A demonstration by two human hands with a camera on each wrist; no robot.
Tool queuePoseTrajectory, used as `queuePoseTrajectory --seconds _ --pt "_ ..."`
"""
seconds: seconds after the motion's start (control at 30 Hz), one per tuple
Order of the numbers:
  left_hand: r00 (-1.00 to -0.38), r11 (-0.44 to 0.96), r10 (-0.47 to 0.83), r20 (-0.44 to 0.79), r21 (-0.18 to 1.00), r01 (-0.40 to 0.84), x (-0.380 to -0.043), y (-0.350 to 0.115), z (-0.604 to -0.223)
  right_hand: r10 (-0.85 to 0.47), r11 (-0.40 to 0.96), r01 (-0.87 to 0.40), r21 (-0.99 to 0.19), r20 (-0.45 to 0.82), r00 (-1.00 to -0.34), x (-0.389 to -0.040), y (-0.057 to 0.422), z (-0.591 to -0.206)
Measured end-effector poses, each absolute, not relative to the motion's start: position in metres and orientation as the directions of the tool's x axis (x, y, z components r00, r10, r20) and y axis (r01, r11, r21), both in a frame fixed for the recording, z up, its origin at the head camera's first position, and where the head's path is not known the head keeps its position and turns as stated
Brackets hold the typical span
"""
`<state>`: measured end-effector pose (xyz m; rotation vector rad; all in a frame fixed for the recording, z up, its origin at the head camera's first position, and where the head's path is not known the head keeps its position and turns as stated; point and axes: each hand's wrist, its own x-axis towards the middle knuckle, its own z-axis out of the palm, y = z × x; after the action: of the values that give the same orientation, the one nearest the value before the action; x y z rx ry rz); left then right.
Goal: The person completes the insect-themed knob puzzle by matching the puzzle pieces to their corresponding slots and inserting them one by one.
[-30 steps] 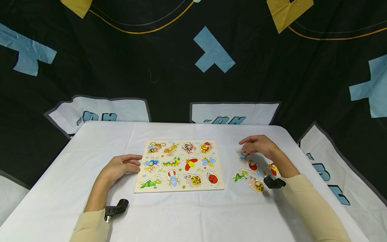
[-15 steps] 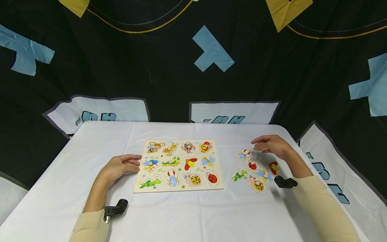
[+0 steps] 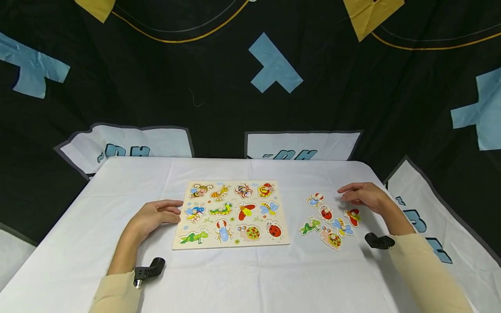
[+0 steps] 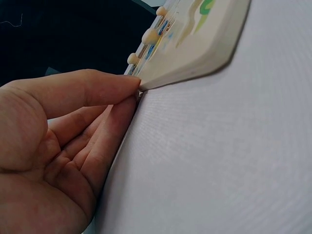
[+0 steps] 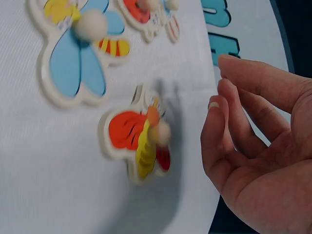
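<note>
Farther right of the puzzle board point(image 3: 232, 199) than a second ago, the right hand point(image 3: 365, 197) I watch hangs, fingers loosely bent and tips close together, near the red-winged insect piece point(image 3: 353, 217), while the left hand point(image 3: 154, 215), relaxed, touches the board's left edge on the desk point(image 3: 258, 287).

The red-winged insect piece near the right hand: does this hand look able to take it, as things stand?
Probably yes. The right hand holds nothing and is close to the red-winged insect piece, whose knob is exposed; nothing visible stands between them.
</note>
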<state>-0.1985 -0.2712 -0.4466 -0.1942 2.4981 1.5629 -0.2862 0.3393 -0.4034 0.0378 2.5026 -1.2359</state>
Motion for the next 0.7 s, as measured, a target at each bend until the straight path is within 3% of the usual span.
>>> queuePoseTrajectory --seconds 0.7 --pt "-0.974 0.432 -0.006 -0.227 0.878 -0.207 -0.198 -0.271 -0.447 -0.181 0.610 0.236 -0.757 -0.423 -0.888 -0.271 0.367 -0.419"
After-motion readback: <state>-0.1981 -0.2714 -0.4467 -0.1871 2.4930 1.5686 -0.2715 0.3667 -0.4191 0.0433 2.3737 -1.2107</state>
